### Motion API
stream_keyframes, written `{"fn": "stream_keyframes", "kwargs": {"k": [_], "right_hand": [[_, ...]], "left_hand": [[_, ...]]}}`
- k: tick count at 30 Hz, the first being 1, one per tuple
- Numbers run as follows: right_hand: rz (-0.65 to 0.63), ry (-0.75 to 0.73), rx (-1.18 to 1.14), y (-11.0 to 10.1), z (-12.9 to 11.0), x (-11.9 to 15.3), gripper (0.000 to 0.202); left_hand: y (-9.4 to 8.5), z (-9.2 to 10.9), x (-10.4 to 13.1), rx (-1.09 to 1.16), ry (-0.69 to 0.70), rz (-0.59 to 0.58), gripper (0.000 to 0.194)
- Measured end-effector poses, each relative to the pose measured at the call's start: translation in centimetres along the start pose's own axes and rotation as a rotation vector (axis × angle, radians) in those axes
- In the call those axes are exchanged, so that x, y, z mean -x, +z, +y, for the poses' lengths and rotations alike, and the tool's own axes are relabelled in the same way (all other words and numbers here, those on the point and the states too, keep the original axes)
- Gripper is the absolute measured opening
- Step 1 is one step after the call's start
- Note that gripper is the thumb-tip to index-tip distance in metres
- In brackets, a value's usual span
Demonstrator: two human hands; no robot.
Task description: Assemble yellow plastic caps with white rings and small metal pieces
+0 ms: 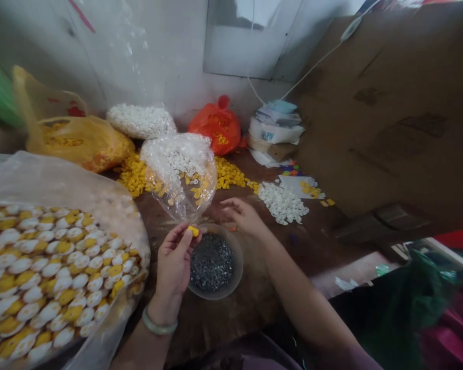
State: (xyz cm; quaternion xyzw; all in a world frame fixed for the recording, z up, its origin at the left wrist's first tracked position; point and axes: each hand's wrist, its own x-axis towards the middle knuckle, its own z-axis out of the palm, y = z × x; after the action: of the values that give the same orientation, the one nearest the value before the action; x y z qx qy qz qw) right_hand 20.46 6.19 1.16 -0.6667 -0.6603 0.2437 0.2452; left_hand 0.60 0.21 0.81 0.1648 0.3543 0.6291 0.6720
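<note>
My left hand (pixel 174 262), with a pale bangle (pixel 159 322) at the wrist, pinches a small yellow piece (pixel 193 230) between thumb and fingers. Just right of it, a round translucent bowl (pixel 237 262) holds many small dark shiny bits. My right hand (pixel 244 217) is over the table above the bowl's upper right edge, fingers apart, with nothing visible in them. Beyond the hands lie a clear plastic bag (pixel 181 164) with white and yellow pieces, a heap of yellow pieces (pixel 229 173) and a pile of white pieces (pixel 281 202).
A large bag (pixel 100 190) of white-and-yellow pieces fills the left. Behind stand a yellow bag (pixel 85 141), a white-filled bag (pixel 141 121), a red bag (pixel 216 126) and stacked papers (pixel 275 128). A big brown board (pixel 389 103) rises at right.
</note>
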Motion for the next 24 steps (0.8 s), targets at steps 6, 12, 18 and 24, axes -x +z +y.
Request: {"fn": "stream_keyframes", "kwargs": {"k": [6, 12, 18, 24], "right_hand": [[0.188, 0.261, 0.455, -5.5, 5.7, -4.5, 0.024], [0.158, 0.348, 0.675, -6.2, 7.8, -5.1, 0.025], [0.093, 0.329, 0.705, -5.8, 8.6, -4.8, 0.021], [0.112, 0.309, 0.578, -5.2, 8.4, -3.7, 0.021]], "left_hand": [[0.1, 0.1, 0.1, -0.009, -0.025, -0.041, 0.035], [-0.1, 0.0, 0.1, -0.023, -0.002, -0.046, 0.032], [-0.1, 0.2, 0.2, -0.02, -0.07, -0.039, 0.038], [0.1, 0.4, 0.4, -0.039, -0.084, -0.078, 0.034]]}}
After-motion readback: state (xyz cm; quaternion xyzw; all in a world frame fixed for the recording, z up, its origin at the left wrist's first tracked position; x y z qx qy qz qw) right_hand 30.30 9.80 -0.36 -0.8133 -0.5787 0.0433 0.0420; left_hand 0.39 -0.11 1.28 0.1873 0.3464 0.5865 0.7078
